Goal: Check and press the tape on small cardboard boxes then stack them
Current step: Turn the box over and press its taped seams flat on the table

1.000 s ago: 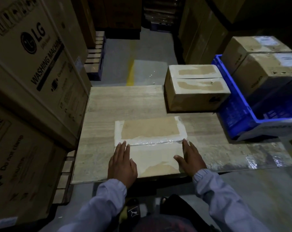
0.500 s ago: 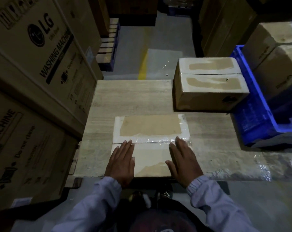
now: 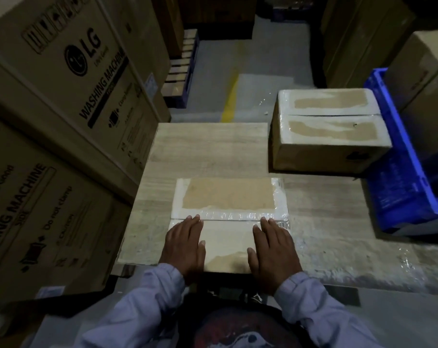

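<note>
A small cardboard box (image 3: 228, 197) with clear tape along its edges and centre seam sits on the wooden table (image 3: 208, 149), close to the near edge. My left hand (image 3: 184, 244) lies flat on the near flap at its left end, fingers straight, tips at the taped seam. My right hand (image 3: 273, 249) presses flat on the near flap at its right end, fingertips on the wrinkled tape. A second taped box (image 3: 328, 131) stands at the table's far right.
Large washing machine cartons (image 3: 62, 109) are stacked close along the left. A blue plastic crate (image 3: 398, 187) holding more cardboard boxes (image 3: 423, 79) stands at the right. Grey floor with a yellow line (image 3: 229, 101) lies beyond the table.
Both hands have slid inward and slightly forward on the near flap, from the box's outer edges onto its top. The view has tilted down and shifted left.
</note>
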The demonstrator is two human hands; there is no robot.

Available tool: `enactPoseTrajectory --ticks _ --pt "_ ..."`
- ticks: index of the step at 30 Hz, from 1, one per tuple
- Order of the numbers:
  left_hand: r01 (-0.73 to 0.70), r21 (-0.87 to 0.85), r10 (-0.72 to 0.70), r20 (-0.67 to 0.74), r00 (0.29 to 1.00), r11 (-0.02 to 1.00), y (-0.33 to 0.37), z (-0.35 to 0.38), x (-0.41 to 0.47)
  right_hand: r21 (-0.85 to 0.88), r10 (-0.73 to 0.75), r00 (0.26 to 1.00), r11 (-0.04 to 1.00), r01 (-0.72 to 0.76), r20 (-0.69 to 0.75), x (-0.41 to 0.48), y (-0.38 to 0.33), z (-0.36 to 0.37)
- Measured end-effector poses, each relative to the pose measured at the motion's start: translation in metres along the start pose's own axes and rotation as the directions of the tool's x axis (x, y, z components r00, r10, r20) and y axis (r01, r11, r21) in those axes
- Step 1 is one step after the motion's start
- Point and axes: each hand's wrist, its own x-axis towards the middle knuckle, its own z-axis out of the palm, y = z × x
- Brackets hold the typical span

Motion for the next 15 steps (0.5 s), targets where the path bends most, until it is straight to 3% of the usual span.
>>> enactPoseTrajectory --ticks 4,15 --pt "-0.024 0.025 0.025 -0.030 0.999 0.999 -0.005 -0.008 0.021 0.034 0.034 0.998 0.999 -0.033 -0.050 0.019 0.005 -0.010" --pt "-0.066 0.035 0.067 -0.014 0.998 0.997 -0.015 0.005 0.035 -0.101 0.031 0.999 0.994 -0.028 0.032 0.038 0.000 -0.007"
